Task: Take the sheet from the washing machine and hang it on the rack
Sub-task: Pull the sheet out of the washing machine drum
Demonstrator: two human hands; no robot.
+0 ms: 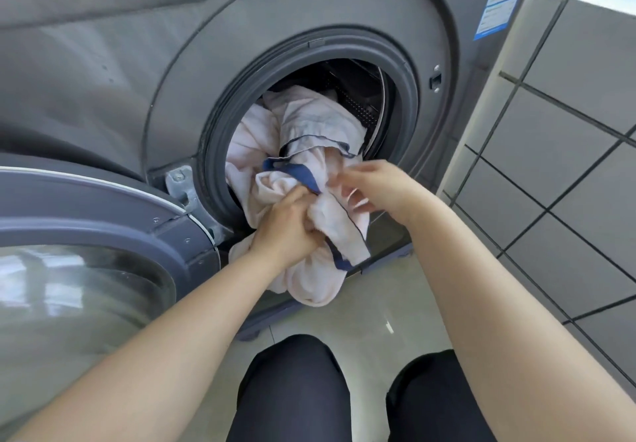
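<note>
Sheet [303, 132], pale pink-white with dark blue edging, is hanging half out of the washing machine [103, 73] drum opening, bunched and twisted. Upper part is still lying inside the drum; lower part is spilling over the grey door seal [220, 108] and drooping down the machine front toward the floor [385, 297] without clearly touching it.

Left hand [289, 225] is gripping a wad of the sheet just below the opening, fingers curled tight around the fabric, grip fully closed on it. Right hand [375, 183], at 3 o'clock from the left hand and just beside it, is blurred; fingers are looking spread and loosely bent against the sheet's blue edge, touching the cloth, but cannot tell whether that grip is actually holding anything.

Round glass door [79, 269] is standing swung open at 9 o'clock from the hands, hinged at the left of the opening. A label sticker [499, 4] is sitting on the machine's top corner at 1 o'clock. Grey tiled wall [568, 139] is running along at 3 o'clock. The person's knees [292, 386] in dark trousers are showing at 6 o'clock, above the pale glossy floor.
</note>
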